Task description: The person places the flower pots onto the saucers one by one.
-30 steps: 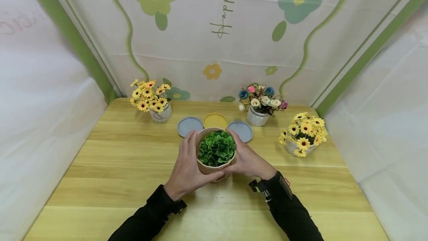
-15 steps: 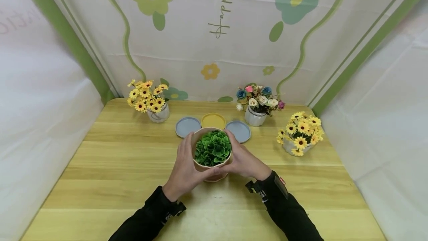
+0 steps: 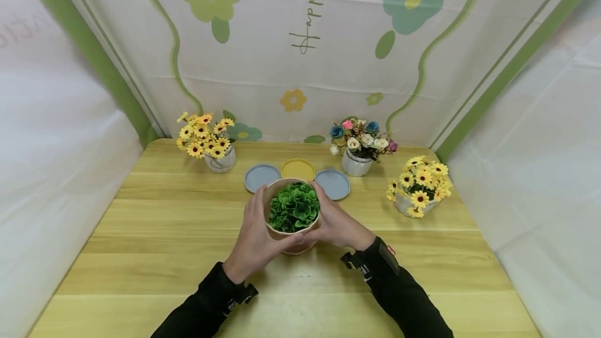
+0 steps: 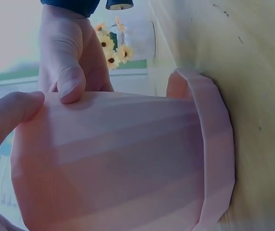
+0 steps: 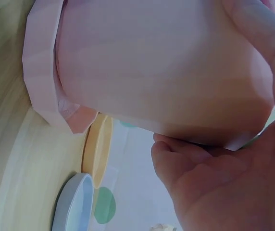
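Pink pot (image 4: pixel 123 154) stands around the mid. of the tabletop (image 3: pixel 164 233), w/ a leafy green plant (image 3: pixel 295 206) inside. Its bottom sits in a pink saucer (image 4: pixel 219 144). L hand (image 3: pixel 253 239) has the pot's L side, R hand (image 3: pixel 339 223) has the R side. Each grip curves round the pot, spread abt as wide as the pot, thumbs on the near side. Just behind are 3 little dishes in a bent row: L blue-gray dish (image 3: pixel 255 177), yellow dish (image 3: pixel 298 169), R blue-gray dish (image 3: pixel 332 184). Back L, yellow flowers (image 3: pixel 205 137) fill a white pot (image 3: pixel 221 161). Back R is a mixed bunch (image 3: pixel 363 140), pink, blue + cream, w/ more yellow blooms (image 3: pixel 422 181) nearer, far R.
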A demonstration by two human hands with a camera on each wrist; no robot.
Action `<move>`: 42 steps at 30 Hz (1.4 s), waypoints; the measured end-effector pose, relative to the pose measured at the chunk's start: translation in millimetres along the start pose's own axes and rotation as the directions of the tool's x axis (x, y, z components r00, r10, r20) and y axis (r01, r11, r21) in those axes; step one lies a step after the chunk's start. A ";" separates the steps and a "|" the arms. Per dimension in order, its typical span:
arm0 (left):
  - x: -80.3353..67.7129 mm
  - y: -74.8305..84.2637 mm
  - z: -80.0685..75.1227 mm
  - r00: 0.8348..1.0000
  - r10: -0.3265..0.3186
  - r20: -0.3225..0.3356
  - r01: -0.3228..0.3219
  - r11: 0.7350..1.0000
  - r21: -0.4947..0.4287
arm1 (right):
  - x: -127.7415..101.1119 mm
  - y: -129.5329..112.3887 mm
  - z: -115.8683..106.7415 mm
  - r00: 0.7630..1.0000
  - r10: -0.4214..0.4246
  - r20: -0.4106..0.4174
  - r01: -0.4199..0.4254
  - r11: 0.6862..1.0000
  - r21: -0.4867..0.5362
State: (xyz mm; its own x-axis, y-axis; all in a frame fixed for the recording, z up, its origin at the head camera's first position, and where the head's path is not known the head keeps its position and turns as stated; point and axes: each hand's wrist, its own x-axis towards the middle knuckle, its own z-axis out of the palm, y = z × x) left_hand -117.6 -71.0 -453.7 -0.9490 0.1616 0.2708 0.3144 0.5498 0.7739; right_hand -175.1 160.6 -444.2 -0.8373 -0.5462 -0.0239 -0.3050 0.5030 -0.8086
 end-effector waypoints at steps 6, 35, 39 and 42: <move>-1.7 -6.4 -8.1 1.000 -0.019 -0.017 0.019 1.000 -0.014 | 12.4 -4.0 6.9 0.997 -0.074 0.005 0.074 0.997 -0.003; -12.9 -60.8 -80.7 0.991 -0.095 -0.098 0.098 0.995 0.025 | 86.9 -40.2 60.3 0.971 -0.208 0.117 0.204 0.978 0.043; -15.4 -70.5 -94.7 0.988 -0.106 -0.110 0.110 0.994 0.030 | 97.2 -48.9 71.5 0.972 -0.183 0.149 0.180 0.983 0.033; -17.5 -77.3 -104.9 0.987 -0.108 -0.118 0.110 0.994 0.018 | 104.0 -57.2 78.6 0.974 -0.153 0.166 0.152 0.988 0.015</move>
State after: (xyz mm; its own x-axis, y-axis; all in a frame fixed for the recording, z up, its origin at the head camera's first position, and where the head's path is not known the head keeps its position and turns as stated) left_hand -122.8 -202.3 -458.2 -0.9678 0.0037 0.2517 0.2072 0.5791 0.7885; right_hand -209.0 22.3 -446.7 -0.6940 -0.7200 0.0028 -0.4224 0.4040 -0.8114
